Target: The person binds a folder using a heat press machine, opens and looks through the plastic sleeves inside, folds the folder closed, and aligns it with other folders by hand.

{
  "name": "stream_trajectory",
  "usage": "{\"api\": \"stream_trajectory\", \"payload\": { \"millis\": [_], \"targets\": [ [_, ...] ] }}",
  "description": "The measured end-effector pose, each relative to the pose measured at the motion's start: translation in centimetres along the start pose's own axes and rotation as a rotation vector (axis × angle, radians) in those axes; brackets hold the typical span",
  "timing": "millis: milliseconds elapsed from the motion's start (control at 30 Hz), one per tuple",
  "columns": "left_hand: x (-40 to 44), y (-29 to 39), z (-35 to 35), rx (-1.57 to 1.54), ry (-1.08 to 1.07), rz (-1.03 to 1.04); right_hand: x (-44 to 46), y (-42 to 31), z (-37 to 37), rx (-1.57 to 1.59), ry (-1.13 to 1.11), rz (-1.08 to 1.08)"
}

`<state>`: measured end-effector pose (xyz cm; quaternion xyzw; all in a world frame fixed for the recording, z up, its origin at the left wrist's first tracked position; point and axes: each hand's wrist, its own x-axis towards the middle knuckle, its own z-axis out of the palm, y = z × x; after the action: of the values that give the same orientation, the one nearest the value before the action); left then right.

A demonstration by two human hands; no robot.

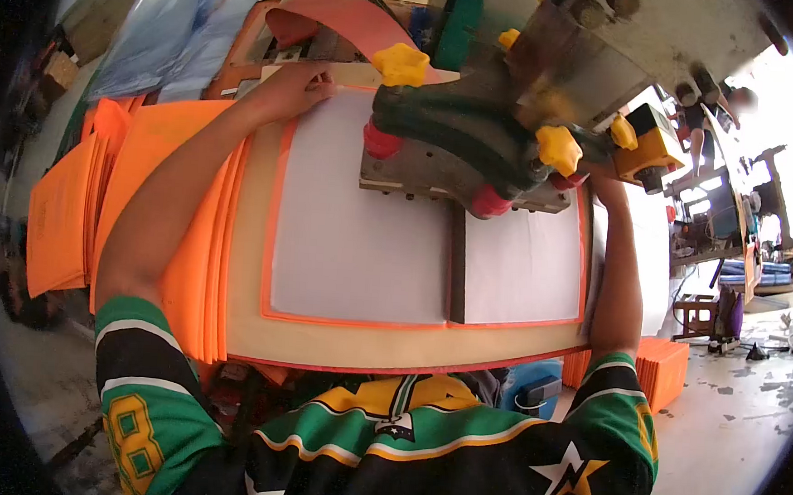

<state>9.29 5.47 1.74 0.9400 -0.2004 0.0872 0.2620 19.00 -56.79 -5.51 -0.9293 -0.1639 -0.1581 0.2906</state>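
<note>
An open book with white pages (pixel 365 246) and an orange cover edge lies on a tan board (pixel 390 345). Its right side is a thicker page block (pixel 524 273) with a dark edge along the middle. At the book's far left corner is my left hand (pixel 299 92), fingers curled in; what they hold, if anything, is hidden. My right hand (pixel 607 190) is at the far right edge of the book, its fingers hidden behind the machine. Over the book's far part hangs the machine's metal plate (pixel 428 172), carried by a dark green arm (pixel 459 111).
Yellow star knobs (pixel 560 149) and a yellow-black box (pixel 648 149) stick out from the machine. Folded orange covers (pixel 166 224) are stacked at the left, and more orange stacks (pixel 660 368) stand low at the right. Blue plastic sheets (pixel 178 34) lie at the far left.
</note>
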Motion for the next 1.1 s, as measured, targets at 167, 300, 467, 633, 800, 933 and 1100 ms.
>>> {"api": "stream_trajectory", "payload": {
  "millis": [167,300,467,633,800,933,1100],
  "targets": [
    [-0.1,-0.2,0.2,-0.023,-0.013,0.022,0.5,0.8,1.0,0.146,0.025,0.011],
    [0.0,0.1,0.0,0.035,-0.009,0.047,0.4,0.9,1.1,0.072,0.039,-0.043],
    [-0.1,0.5,-0.1,0.058,0.021,0.085,0.5,-0.7,1.0,-0.102,0.036,-0.111],
    [-0.2,0.0,0.2,0.047,0.02,0.054,0.6,-2.2,0.7,-0.204,0.004,-0.119],
    [-0.3,1.7,-0.6,-0.002,0.039,-0.033,0.8,-3.8,0.9,-0.163,0.064,-0.193],
    [-0.2,1.5,-0.2,-0.034,0.158,0.1,1.1,-3.1,1.0,-0.077,0.047,-0.05],
    [-0.2,1.0,-0.4,0.056,0.079,0.084,0.4,-5.5,0.4,-0.023,-0.055,-0.049]
  ]
}}
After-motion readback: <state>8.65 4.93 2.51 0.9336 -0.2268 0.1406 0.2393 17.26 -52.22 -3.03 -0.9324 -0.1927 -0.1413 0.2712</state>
